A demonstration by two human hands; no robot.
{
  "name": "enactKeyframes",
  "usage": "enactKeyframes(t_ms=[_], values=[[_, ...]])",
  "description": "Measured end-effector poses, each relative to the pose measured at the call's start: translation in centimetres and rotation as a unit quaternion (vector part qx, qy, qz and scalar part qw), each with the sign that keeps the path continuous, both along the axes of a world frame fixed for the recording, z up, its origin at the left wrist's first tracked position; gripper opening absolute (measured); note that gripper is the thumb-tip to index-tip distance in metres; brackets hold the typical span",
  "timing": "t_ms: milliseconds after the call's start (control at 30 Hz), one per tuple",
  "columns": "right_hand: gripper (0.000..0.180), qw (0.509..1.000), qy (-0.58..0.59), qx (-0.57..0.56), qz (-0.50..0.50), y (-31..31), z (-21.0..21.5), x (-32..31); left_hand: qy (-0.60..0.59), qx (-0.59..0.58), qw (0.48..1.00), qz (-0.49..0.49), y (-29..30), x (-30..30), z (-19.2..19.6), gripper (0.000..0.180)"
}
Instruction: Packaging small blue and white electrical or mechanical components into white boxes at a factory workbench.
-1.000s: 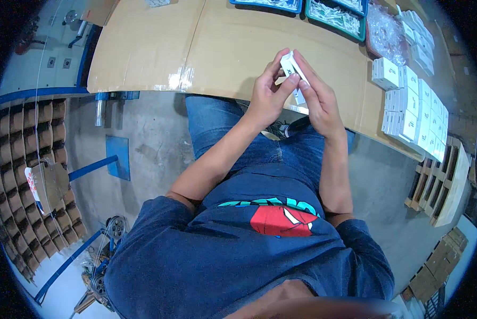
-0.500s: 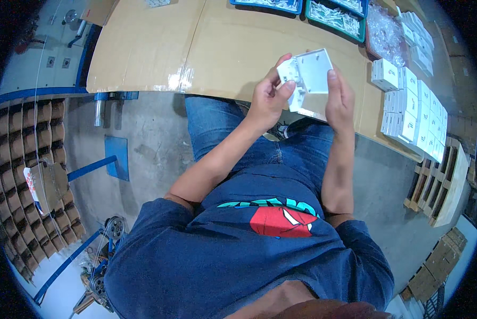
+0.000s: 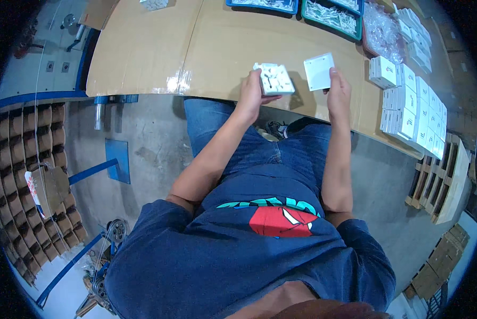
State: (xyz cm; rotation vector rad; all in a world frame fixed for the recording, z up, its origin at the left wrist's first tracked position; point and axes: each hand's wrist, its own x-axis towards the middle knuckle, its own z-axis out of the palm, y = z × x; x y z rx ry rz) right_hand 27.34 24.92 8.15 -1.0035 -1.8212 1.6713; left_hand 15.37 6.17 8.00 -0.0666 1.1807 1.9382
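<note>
My left hand (image 3: pixel 251 94) grips a square white plastic housing (image 3: pixel 276 80) at its left side, over the near edge of the table. The housing's open side faces up and shows white moulded parts and a small dark spot. In my right hand (image 3: pixel 338 93) is a thin square white cover (image 3: pixel 318 72), pinched between thumb and fingers at its right edge. The cover is tilted, with small marks near its corners. A gap separates the cover from the housing.
Cardboard covers the table (image 3: pixel 227 48). Blue and green trays (image 3: pixel 331 20) of small white parts stand at the back, beside a bin of clear plastic bags (image 3: pixel 382 34). White boxes (image 3: pixel 408 106) are stacked at the right. A wooden pallet (image 3: pixel 440 181) lies beyond the table's right edge.
The cover and the housing, held together before, are now apart. My left hand moved slightly left and turned the housing face up. My right hand still holds the cover.
</note>
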Motion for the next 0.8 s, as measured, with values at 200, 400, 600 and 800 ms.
enactKeyframes(t_ms=[200,400,600,800], values=[[0.034,0.999,-0.042,0.017,-0.017,0.3,-5.9,0.1,0.256,-0.154,0.954,0.02,-0.1,-1.7,-5.2,0.076],[0.04,0.984,-0.069,0.166,0.012,0.6,-6.7,-0.5,0.484,-0.262,0.834,-0.044,-0.6,-2.9,-5.4,0.115],[0.054,0.938,-0.169,0.304,0.005,0.4,-5.5,0.3,0.612,-0.388,0.686,-0.062,0.0,-3.1,-5.5,0.112],[0.052,0.887,-0.195,0.417,0.04,0.8,-7.6,0.7,0.643,-0.436,0.63,-0.014,0.8,-3.2,-6.6,0.108]])
